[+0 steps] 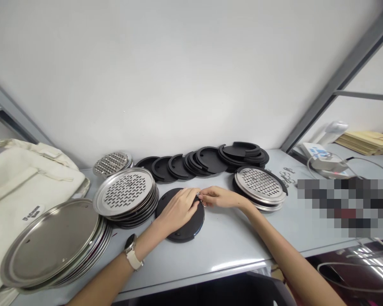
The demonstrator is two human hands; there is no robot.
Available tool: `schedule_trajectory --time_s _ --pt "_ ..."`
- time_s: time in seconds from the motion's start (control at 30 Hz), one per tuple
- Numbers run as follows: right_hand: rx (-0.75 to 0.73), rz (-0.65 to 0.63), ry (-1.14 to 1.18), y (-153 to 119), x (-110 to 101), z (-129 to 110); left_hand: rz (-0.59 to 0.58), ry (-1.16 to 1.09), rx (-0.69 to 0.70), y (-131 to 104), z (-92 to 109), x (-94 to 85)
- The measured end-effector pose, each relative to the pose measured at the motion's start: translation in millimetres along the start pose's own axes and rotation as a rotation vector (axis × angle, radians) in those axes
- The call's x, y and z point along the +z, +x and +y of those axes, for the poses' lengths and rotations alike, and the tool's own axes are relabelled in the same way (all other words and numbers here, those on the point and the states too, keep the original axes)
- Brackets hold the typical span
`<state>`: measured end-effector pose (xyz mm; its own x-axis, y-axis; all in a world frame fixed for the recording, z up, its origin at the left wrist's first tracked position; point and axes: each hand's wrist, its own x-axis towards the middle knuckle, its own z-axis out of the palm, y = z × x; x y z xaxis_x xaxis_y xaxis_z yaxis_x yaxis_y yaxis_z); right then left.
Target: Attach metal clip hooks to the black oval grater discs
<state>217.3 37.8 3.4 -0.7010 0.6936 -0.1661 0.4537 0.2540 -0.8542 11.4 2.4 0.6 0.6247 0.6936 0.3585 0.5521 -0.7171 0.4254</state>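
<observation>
A round black disc point(187, 227) lies on the grey table in front of me. Across its upper part rests my left hand point(180, 207), fingers bent toward the right edge, with a watch on the wrist. At that same edge my right hand point(217, 197) pinches a small metal piece point(198, 195), and the fingertips of both hands nearly meet there. The left fingers are pressed together at the disc's edge; what is under them is hidden. Small metal clips point(287, 174) lie loose to the right, beyond a stack of perforated metal discs point(260, 184).
At the left are a stack of large metal trays point(54, 242), a stack of perforated plates point(124, 193) and a cream bag point(25, 187). Black rings and discs point(210, 160) line the wall. A white box point(317, 153) with cables is at the right.
</observation>
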Motion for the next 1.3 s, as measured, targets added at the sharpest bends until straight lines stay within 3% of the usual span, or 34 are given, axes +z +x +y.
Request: schedule_trajectory --time_s 0.97,1.3 --pt "0.024 -0.014 -0.088 -1.7 -3.2 1.2 0.012 -0.096 -0.02 -0.9 -4.1 5.2" --pt "0.029 -0.03 -0.098 -2.4 -3.3 -3.1 -0.003 0.003 -0.002 -0.4 -3.3 2.5"
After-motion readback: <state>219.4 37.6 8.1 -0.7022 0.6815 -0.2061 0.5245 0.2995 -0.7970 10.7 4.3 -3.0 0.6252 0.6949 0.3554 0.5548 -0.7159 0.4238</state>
